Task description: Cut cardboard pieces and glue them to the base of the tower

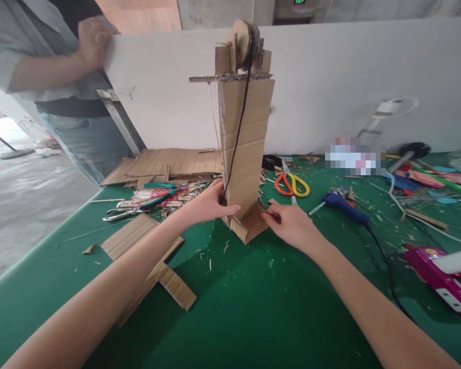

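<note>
A tall cardboard tower [246, 138] stands upright on the green table, with a shallow cardboard tray at its foot. Round cardboard discs [244, 43] are mounted at its top, and a black cord [241, 120] runs from them down the front face. My left hand [213, 202] grips the tower's lower left side, thumb across the front and the other fingers partly hidden behind. Curled at the right edge of the tray, my right hand [290, 225] pinches that edge between thumb and fingers. A dark patch shows inside its curl; whether that is shadow or cord is unclear.
Scissors [292, 184] and a blue glue gun [343, 206] lie to the right, near a purple power strip [438, 279]. Pliers [157, 200] and cardboard pieces [179, 284] lie left. A white panel [169, 92] stands behind; a person [69, 77] rests a hand on it.
</note>
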A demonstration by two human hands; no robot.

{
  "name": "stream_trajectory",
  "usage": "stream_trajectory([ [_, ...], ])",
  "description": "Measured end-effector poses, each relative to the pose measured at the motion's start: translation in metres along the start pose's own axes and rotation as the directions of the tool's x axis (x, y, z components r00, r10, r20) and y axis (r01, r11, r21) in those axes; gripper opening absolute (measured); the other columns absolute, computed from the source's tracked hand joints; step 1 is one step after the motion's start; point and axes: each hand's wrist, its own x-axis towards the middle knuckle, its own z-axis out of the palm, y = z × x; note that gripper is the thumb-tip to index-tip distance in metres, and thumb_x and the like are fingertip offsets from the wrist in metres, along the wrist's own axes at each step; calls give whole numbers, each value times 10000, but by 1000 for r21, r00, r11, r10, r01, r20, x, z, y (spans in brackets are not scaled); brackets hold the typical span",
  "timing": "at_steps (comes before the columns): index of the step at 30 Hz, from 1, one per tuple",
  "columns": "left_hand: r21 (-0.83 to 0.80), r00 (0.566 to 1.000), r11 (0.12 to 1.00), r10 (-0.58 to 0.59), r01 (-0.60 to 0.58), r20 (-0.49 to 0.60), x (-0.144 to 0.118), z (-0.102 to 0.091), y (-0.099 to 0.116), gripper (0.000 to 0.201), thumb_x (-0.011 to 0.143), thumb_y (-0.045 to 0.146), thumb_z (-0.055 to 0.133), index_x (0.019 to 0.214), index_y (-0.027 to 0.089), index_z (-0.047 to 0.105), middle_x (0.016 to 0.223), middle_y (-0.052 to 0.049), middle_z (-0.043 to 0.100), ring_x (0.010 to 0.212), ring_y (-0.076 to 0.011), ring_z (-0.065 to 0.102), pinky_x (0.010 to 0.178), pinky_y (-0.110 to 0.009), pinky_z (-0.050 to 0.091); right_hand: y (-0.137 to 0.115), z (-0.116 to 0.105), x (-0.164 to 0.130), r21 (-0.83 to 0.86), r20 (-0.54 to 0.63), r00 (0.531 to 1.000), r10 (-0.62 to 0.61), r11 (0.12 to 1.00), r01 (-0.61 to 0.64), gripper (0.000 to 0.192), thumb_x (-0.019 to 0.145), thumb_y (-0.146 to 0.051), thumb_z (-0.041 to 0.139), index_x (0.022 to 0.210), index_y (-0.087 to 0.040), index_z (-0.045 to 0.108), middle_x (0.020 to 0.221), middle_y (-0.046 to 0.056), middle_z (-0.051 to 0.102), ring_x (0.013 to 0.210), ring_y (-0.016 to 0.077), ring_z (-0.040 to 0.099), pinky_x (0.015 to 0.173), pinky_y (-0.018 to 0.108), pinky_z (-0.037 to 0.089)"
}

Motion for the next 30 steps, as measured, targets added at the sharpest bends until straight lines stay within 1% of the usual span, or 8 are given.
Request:
stream_trajectory([
  [9,20,1000,1000,3,-3,-1,-1,-2,1,564,737,425,629,1234,202,485,1262,-94,546,1130,-244,549,966,-372,439,-2,-3,-2,-51,20,1000,17,999,-16,319,866,-441,437,671,-223,563,630,10,582,486,133,475,441,273,256],
  [13,-14,999,1000,16,-16,-30,0,-1,2,566,726,388,645,1235,200,484,1257,-88,560,1120,-243,559,938,-375,463,3,-9,-8,-84,150,988,-21,996,34,333,779,-551,528,784,-224,589,850,72,658,669,215,602,459,291,337],
  [16,-78,997,995,-61,58,-43,2,-3,5,559,700,407,674,1184,178,513,1182,-85,609,1039,-245,600,866,-377,503,8,-11,-13,-93,262,963,-66,991,93,254,756,-447,580,858,-215,595,990,105,654,820,263,631,487,301,390],
  [18,-155,990,979,-136,131,-22,3,-7,6,565,684,424,694,1158,165,527,1151,-84,631,1001,-241,615,839,-370,516,10,-12,-13,-62,285,956,-74,994,95,250,791,-373,540,969,-204,590,1001,108,654,816,250,639,515,309,427],
  [20,-225,978,953,-209,202,-11,4,-10,7,579,678,436,703,1160,163,534,1149,-90,638,982,-242,622,813,-366,525,11,-12,-13,-25,234,968,-90,995,99,393,815,-323,508,1185,-191,512,1044,111,648,808,239,644,562,326,467],
  [23,-288,948,909,-318,302,-10,3,-16,7,596,683,471,695,1173,170,538,1141,-112,642,905,-250,642,677,-349,540,12,-10,-11,-26,86,986,-145,989,148,653,825,-286,504,1421,-206,250,1217,126,578,870,250,643,608,349,503],
  [26,-347,924,862,-380,369,39,2,-21,9,584,694,494,681,1169,186,539,1195,-121,617,913,-256,643,593,-314,534,12,-7,-9,-95,-9,971,-237,967,235,638,848,-242,468,1437,-228,223,1293,116,522,908,255,637,579,336,512],
  [30,-377,909,832,-409,408,81,2,-24,13,581,702,496,675,1175,193,528,1260,-114,579,1005,-263,617,615,-307,545,11,-5,-8,-150,-120,942,-315,943,296,650,861,-243,452,1451,-208,180,1301,132,511,953,272,624,519,315,506],
])
